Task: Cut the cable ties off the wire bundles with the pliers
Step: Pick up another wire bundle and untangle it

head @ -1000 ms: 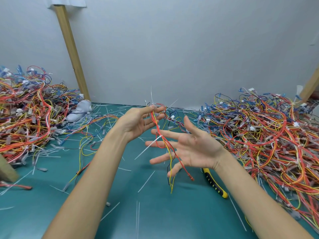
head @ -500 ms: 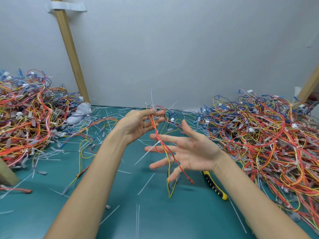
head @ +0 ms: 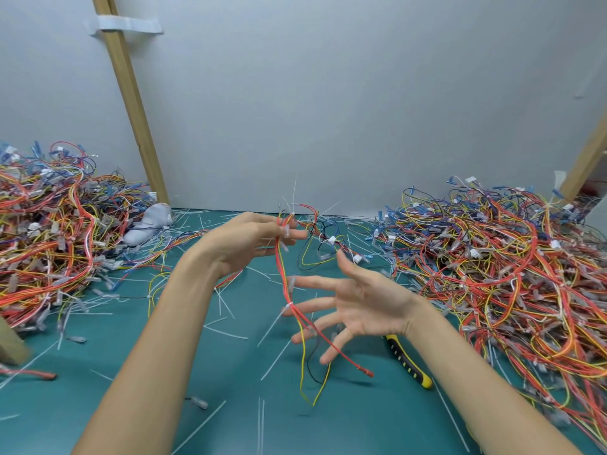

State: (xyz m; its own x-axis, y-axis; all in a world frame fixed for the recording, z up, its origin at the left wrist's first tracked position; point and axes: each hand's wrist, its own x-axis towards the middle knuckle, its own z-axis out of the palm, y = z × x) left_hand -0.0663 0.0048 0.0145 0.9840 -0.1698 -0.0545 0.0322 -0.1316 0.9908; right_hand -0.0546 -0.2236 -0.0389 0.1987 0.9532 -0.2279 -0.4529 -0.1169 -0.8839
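Observation:
My left hand (head: 249, 239) is raised above the green table and pinches the top of a thin wire bundle (head: 285, 284) of red, yellow and black wires. The bundle hangs down, with a white cable tie (head: 288, 305) around it halfway along. Just right of the hanging wires my right hand (head: 356, 305) is spread, fingers straight, its fingertips touching the bundle. The pliers (head: 409, 364), with black and yellow handles, lie on the table under my right wrist, partly hidden.
Large heaps of tangled wires rise at the left (head: 49, 234) and at the right (head: 512, 267). Cut white tie pieces (head: 226, 330) litter the green table (head: 164, 389). A white object (head: 149, 224) lies by a leaning wooden post (head: 131, 100).
Both hands have shifted slightly; my right hand has dropped a little along the hanging wires. The camera view has tilted downward somewhat.

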